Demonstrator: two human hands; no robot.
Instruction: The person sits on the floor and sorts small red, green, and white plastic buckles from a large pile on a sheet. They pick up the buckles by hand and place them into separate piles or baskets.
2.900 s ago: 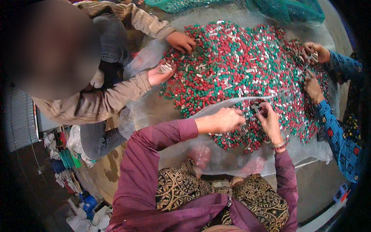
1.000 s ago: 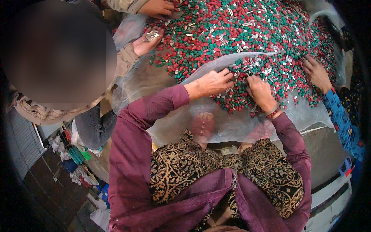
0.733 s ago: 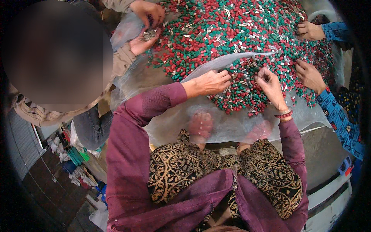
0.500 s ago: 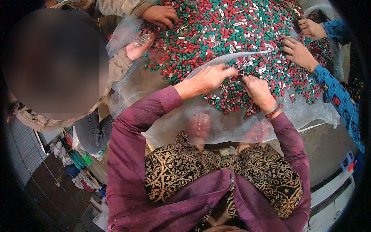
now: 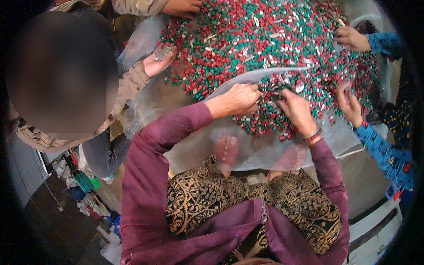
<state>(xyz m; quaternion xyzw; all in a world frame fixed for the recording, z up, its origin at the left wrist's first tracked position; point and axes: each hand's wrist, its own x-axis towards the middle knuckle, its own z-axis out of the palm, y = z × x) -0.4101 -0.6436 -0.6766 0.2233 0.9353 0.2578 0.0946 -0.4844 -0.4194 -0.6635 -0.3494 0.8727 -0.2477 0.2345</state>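
Observation:
Small red and green pieces, mixed with white and silvery slivers, form a wide pile (image 5: 247, 39) on a translucent plastic sheet (image 5: 194, 150). My left hand (image 5: 240, 98) is closed over the near edge of the pile, knuckles up, beside a raised fold of the sheet. Whatever its curled fingers hold is hidden. To its right, my right hand (image 5: 297, 110) hovers low over the pieces with thumb and fingertips pinched together. Anything in that pinch is too small to make out. A beaded band circles my right wrist.
At left, a person's open palm (image 5: 159, 62) carries silvery bits; that person's other hand (image 5: 183, 6) is over the far pile. Another person's hands (image 5: 351, 39) work at the right, in blue patterned sleeves. My bare feet (image 5: 226, 150) show near the sheet's front edge.
My left hand has drawn back left and slightly nearer, away from my right. The right-hand person's nearer hand has moved nearer and turned; the left-hand person's far hand has moved farther off.

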